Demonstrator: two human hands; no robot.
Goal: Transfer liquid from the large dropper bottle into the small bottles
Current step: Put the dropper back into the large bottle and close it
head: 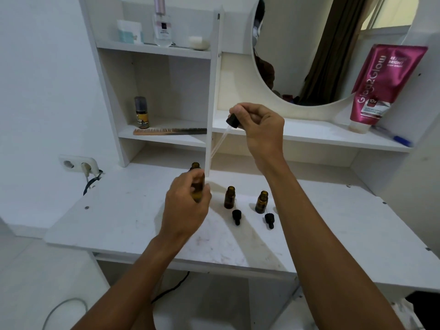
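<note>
My left hand [185, 206] grips the large amber dropper bottle [197, 179], upright and open, just above the white desk [119, 217]. My right hand [259, 126] pinches the black cap of the dropper [232, 120]; its clear glass pipette [217, 146] slants down-left, with the tip above and right of the large bottle's mouth. Two small amber bottles stand open on the desk, one [230, 197] in the middle and one [261, 202] to its right. A small black dropper cap lies in front of each, the left cap [237, 216] and the right cap [269, 220].
A white shelf unit rises behind the desk, holding a spray bottle [142, 113], a comb [169, 131] and a perfume bottle [162, 27]. A round mirror [321, 48] and a pink tube [378, 89] stand at the right. A wall socket [78, 164] sits at the left.
</note>
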